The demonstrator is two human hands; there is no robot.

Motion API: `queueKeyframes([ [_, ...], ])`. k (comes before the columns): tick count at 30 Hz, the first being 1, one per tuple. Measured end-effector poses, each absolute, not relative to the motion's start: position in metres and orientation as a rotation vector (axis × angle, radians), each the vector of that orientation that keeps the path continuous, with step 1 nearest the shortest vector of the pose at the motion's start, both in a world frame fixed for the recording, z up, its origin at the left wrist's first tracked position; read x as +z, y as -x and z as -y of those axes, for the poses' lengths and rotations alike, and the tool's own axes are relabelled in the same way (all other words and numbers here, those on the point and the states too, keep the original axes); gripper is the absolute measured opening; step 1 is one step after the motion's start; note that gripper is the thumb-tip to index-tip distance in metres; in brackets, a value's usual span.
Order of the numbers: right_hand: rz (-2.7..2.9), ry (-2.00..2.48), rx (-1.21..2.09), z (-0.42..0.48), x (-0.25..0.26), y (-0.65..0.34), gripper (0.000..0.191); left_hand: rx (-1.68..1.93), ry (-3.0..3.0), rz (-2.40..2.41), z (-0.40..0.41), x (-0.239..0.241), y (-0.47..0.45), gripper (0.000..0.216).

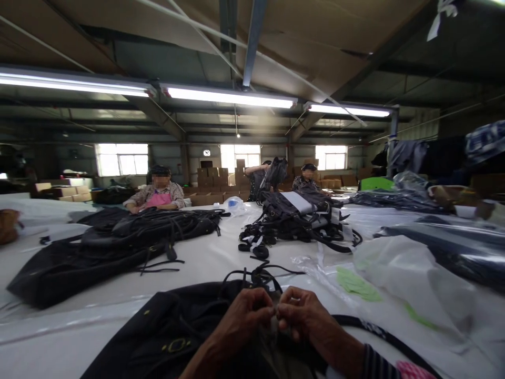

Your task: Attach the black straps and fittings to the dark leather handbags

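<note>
A black bag (158,321) with thin black cords and a metal eyelet lies on the white-covered table in front of me. My left hand (252,308) and my right hand (300,310) meet above its right part, fingertips nearly touching. Thumb and forefinger of each hand are pinched together. Whatever sits between them is too small or too blurred to name. A black strap (379,329) with white marks curves out from under my right wrist. Loose black cords (272,268) stick up just beyond my fingers.
More black bags lie in a heap (130,237) at left and a stack (300,210) ahead. Clear plastic (410,279) and a green piece (357,284) lie at right. One person (158,192) sits across the table at left; two others are farther back.
</note>
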State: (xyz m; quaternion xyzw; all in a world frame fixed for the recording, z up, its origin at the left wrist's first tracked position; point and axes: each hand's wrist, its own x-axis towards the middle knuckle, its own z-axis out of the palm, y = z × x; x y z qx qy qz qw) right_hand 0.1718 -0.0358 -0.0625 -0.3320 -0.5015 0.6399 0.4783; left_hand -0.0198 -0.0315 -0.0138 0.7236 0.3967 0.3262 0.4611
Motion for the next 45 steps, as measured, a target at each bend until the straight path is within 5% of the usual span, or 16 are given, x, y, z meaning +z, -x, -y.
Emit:
queueKeyframes([
  [20, 1.390, 0.909, 1.459, 0.037, -0.063, -0.174, 0.038, 0.780, -1.938, -1.143, 0.032, -0.019, 0.018, 0.023],
  [36, 1.213, 0.817, 1.546, 0.036, -0.058, -0.171, 0.037, 0.765, -2.006, -1.166, 0.027, -0.019, 0.018, 0.037],
  [45, 1.219, 0.825, 1.481, 0.041, -0.054, -0.171, 0.034, 0.819, -2.054, -1.198, 0.034, -0.017, 0.012, 0.025],
])
